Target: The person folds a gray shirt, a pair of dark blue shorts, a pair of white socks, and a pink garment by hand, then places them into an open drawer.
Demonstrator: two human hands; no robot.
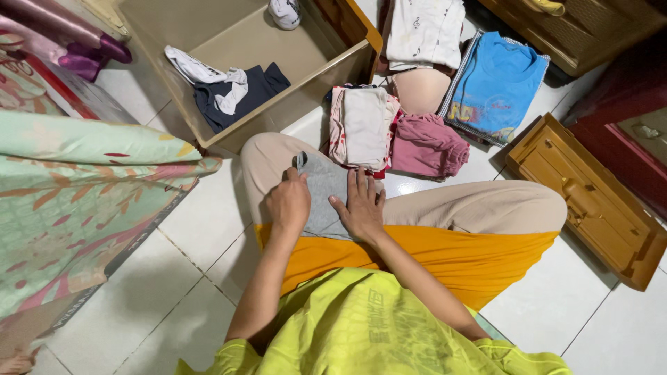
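Note:
A small grey garment (325,191) lies folded on my lap, over my beige trousers. My left hand (287,203) pinches its upper left edge, where a corner sticks up. Flat on the cloth to the right rests my right hand (360,206), fingers spread and pressing down. Just beyond my knees sit folded piles: a white and pink stack (361,125), a mauve garment (426,144), a blue shirt (495,85) and a white printed cloth (424,31).
An open beige drawer box (333,69) stands ahead with a navy garment (236,94) and white cloth inside. A wooden drawer front (590,198) lies at the right. A bed with a green floral sheet (76,208) borders the left. White tiled floor surrounds me.

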